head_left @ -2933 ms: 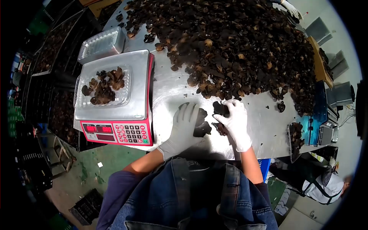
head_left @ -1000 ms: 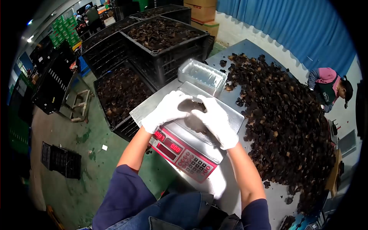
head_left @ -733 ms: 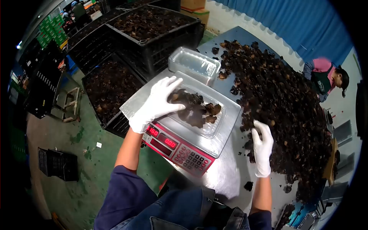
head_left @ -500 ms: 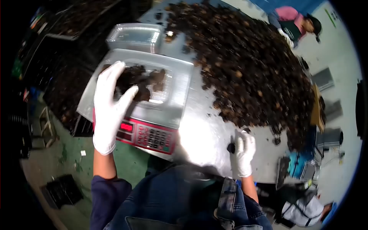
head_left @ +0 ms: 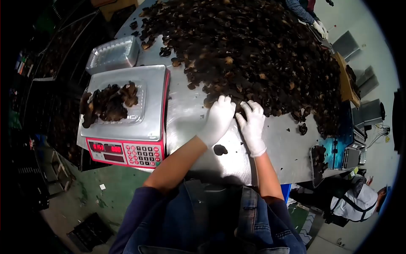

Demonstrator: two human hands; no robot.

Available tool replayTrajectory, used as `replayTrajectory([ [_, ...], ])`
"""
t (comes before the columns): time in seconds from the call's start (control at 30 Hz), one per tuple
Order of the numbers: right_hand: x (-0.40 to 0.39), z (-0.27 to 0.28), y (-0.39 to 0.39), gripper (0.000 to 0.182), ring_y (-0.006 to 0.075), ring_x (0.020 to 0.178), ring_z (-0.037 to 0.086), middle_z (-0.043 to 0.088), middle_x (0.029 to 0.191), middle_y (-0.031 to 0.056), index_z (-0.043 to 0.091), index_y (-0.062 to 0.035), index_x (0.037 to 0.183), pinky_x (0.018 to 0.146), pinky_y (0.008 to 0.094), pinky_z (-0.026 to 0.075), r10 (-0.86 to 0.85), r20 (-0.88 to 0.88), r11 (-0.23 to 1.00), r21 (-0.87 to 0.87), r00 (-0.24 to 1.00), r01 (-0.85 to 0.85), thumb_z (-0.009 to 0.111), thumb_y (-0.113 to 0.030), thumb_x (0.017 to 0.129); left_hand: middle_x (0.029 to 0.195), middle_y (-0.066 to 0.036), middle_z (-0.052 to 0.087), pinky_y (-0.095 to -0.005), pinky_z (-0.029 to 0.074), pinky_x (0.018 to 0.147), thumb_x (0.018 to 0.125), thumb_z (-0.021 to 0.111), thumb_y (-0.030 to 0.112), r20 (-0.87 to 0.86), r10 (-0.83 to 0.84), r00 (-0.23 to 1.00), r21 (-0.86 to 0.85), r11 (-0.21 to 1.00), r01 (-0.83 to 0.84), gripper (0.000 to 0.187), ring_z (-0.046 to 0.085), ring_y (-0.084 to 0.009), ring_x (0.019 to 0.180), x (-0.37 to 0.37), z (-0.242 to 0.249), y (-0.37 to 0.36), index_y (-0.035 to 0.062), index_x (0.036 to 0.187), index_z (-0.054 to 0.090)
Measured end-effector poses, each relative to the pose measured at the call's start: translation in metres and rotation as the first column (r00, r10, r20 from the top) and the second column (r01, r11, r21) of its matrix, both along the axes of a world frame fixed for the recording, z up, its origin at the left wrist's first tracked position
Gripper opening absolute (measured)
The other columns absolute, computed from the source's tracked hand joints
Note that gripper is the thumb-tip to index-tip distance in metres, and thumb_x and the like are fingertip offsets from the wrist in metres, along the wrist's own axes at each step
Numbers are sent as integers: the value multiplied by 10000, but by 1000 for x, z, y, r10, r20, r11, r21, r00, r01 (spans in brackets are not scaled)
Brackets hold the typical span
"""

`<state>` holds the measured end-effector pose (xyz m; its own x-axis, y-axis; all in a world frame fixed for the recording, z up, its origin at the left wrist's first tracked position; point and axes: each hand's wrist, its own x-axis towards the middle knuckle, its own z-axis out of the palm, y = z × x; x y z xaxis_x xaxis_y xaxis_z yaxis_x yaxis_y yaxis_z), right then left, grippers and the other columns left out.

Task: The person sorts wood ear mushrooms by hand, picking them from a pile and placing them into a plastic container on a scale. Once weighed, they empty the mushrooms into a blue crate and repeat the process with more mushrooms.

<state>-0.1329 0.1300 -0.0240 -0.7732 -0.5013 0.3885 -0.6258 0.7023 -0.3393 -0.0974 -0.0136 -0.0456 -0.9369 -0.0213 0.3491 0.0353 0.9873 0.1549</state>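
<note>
At the near edge of a large heap of dark wood ear mushrooms (head_left: 262, 55), both my white-gloved hands work side by side. My left hand (head_left: 220, 120) has its fingers curled down against the heap; what lies under them is hidden. Close to its right, my right hand (head_left: 253, 129) touches the same edge with thumb and fingers apart and bent. One loose wood ear piece (head_left: 220, 149) lies on the metal table just below my hands. To the left, a clear plastic tray (head_left: 141, 101) with a clump of mushrooms (head_left: 111, 103) sits on a digital scale (head_left: 153, 127) with lit red digits.
Behind the scale stand clear plastic containers (head_left: 113, 53). Dark crates (head_left: 55, 80) are at the left. A co-worker's gloved hand (head_left: 320, 29) is at the heap's far right. Another person (head_left: 355, 201) is at lower right, near a tray of dark pieces (head_left: 318, 163).
My left hand has left the tray on the scale and moved right to the heap. My right hand has moved up and left beside it. The view has shifted.
</note>
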Motion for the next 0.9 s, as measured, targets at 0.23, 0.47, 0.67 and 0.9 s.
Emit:
replayTrajectory([
  [0.23, 57, -13, 47, 246, 251, 1040, 590, 632, 1142, 61, 690, -136, 984, 915, 371, 419, 241, 67, 953, -202, 968, -224, 743, -89, 749, 976, -94, 568, -371, 489, 767, 802, 622, 105, 59, -117, 991, 186, 977, 104, 156, 546, -271, 953, 85, 15, -8, 67, 953, 611],
  [0.47, -33, -12, 46, 417, 288, 1035, 554, 595, 1138, 104, 632, -82, 1215, 888, 394, 443, -212, -15, 974, -81, 977, 211, 730, -146, 815, 944, -62, 538, -368, 478, 772, 781, 707, 238, 122, -296, 948, 249, 933, 259, 255, 529, -253, 915, 114, 27, 6, 105, 978, 613],
  [0.67, 5, -15, 82, 42, 253, 843, 594, 645, 866, 50, 705, -94, 821, 782, 382, 438, -61, -33, 998, 28, 998, 61, 727, -124, 802, 1009, -77, 576, -381, 497, 820, 798, 688, 191, 67, -42, 997, 311, 950, 19, 234, 567, -273, 1038, 73, 20, -2, 96, 1008, 642],
  [0.9, -3, -4, 76, 275, 279, 885, 615, 662, 933, 78, 716, -98, 1033, 810, 379, 492, -153, 93, 986, -54, 984, 159, 754, -70, 763, 964, -87, 597, -350, 541, 716, 823, 626, 123, 258, 40, 965, -50, 998, -28, 177, 622, -258, 958, 3, -4, 4, 100, 996, 660],
])
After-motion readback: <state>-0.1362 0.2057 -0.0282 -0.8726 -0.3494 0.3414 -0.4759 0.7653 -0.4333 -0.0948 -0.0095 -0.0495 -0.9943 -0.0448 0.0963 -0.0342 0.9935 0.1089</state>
